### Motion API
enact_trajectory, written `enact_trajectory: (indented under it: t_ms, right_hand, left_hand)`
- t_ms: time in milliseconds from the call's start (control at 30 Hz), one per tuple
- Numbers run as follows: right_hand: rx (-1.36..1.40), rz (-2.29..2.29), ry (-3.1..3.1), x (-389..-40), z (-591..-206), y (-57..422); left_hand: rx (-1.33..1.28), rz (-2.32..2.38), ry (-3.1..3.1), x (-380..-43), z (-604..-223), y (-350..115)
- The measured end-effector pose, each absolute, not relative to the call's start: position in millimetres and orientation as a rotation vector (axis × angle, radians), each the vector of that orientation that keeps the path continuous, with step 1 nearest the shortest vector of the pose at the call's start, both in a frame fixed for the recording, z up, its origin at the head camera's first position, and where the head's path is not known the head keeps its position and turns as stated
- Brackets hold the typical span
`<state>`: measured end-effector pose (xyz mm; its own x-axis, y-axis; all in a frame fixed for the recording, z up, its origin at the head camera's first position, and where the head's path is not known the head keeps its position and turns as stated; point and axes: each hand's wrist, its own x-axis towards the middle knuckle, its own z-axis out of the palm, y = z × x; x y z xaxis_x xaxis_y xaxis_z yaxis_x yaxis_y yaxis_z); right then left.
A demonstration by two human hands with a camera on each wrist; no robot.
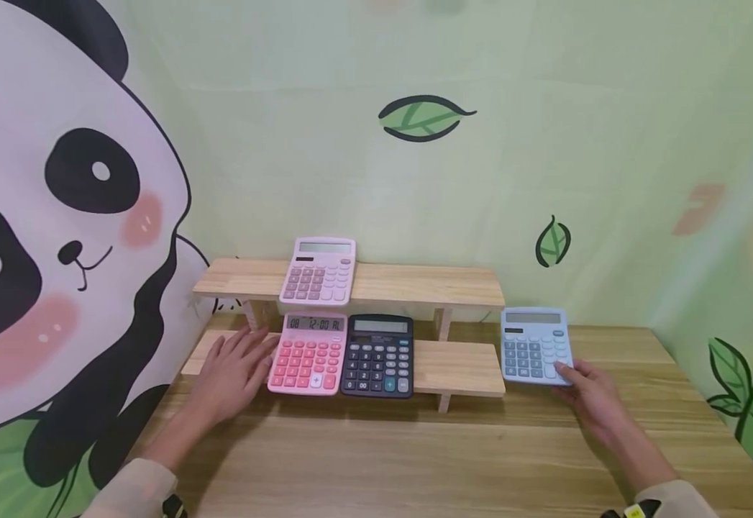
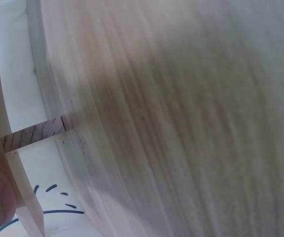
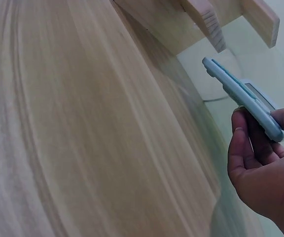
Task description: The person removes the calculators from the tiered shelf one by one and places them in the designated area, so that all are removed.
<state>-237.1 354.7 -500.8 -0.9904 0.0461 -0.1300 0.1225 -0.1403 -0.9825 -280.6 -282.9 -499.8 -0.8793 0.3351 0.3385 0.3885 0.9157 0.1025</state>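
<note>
Head view, clock centred on the wooden stand [image 1: 443, 324]: blue calculator [image 1: 535, 347] at 3 o'clock, off the lower shelf's end. Right hand [image 1: 591, 403] grips it at its 5 o'clock corner, thumb on the key face. Left hand [image 1: 236, 368] at 8 o'clock, over the lower shelf [image 1: 457, 367], grip loose, fingers extended, just beside the pink calculator [image 1: 307, 354]; contact unclear. Black calculator [image 1: 377, 356] right at the pink one's 3 o'clock. Pale pink calculator [image 1: 318, 272] leans on the upper shelf [image 1: 428, 284], 11 o'clock. Worktop [image 1: 415, 460] runs under all, toward 6.

Left wrist view: mostly worktop; slice of hand at 8 o'clock, wood parts of the stand at 9. Grip can't be told from this one.

Right wrist view: blue calculator at 3 o'clock, tilted, clear of the worktop; thumb on one face, fingers behind, so pinched. Stand parts at 1 o'clock.

Step, my read: blue calculator in hand, held up beside the stand, not on a shelf. Next move probably calls for keeping that pinch, shifting it toward 9 o'clock, matching the shelf's slant, avoiding a knock on the black one.
</note>
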Motion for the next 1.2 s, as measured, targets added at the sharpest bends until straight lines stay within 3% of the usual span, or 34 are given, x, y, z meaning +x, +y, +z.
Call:
enact_trajectory:
  t_ms: [500,1200]
  right_hand:
    - [0.325,-2.264,2.069,-236.9,-517.2,350.1]
    - [0.380,-2.121,2.214,-246.7,-510.2,360.3]
  left_hand:
    - [-0.519,-0.222,-2.760,-277.5,-502.5,-281.0]
    - [-0.508,-0.200,-2.737,-279.9,-503.1,-280.9]
